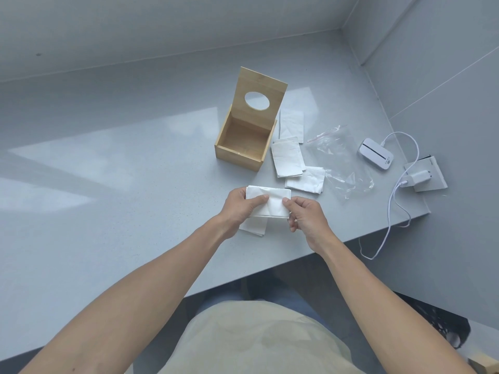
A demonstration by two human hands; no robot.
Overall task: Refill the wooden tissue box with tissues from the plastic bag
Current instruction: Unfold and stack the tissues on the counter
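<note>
1. Both forearms reach out from the bottom of the view over the counter (135, 184), and meet on a folded tissue (270, 203) held just above its near edge.
2. Left hand (240, 205) pinches the tissue's left end, thumb on top and fingers beneath; right hand (303, 211) pinches the right end with thumb and forefinger. Each grip is narrow, closed on the tissue, with nothing else held.
3. That tissue's long axis runs left to right between the hands. A second folded piece (253, 226) lies on the counter under the left hand; whether it touches the held one I cannot tell.
4. Beyond the hands and a little left of them stands the box (240, 155), lid (260, 90) swung up and tilted back, its inside bare as far as can be seen.
5. More tissues (287, 157) lie loose just right of the box, with the bag (334, 157) beside them, flat and seemingly empty.
6. My judgement: the coming move is forward, away from the body, and the left hand is the nearer to the opening. Folding seems in hand; no tissue is in the box yet.
7. Farther right, a white device (375, 153) and charger (415, 178) lie well apart from the work.
</note>
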